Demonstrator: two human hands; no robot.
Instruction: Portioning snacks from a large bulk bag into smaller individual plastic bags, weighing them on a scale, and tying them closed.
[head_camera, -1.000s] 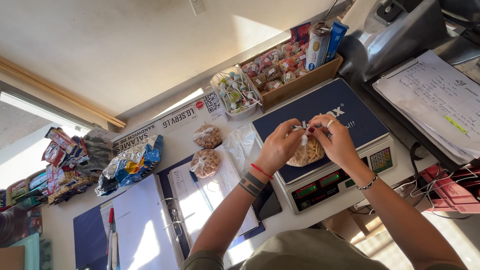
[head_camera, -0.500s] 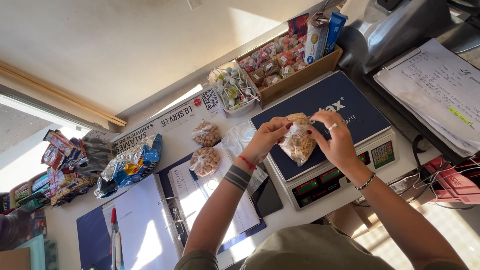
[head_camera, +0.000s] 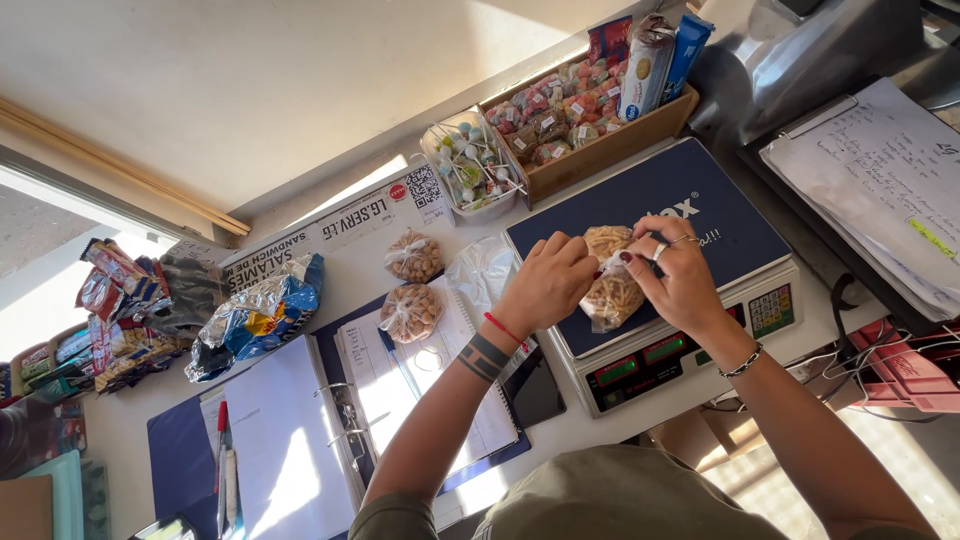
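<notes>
Centre-right of frame: my left hand (head_camera: 548, 283) and right hand (head_camera: 680, 283) both pinch closed on the neck of a clear bag of peanuts (head_camera: 610, 280), held just over the blue scale platform (head_camera: 700, 205). Two tied bags (head_camera: 411, 284) lie left-centre.

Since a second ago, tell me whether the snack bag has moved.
Yes. The snack bag has shifted toward the front of the scale, nearer its display.

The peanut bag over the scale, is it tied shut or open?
Cannot tell: both hands pinch the peanut bag at its gathered neck, hiding any tie. It holds nuts.
</notes>
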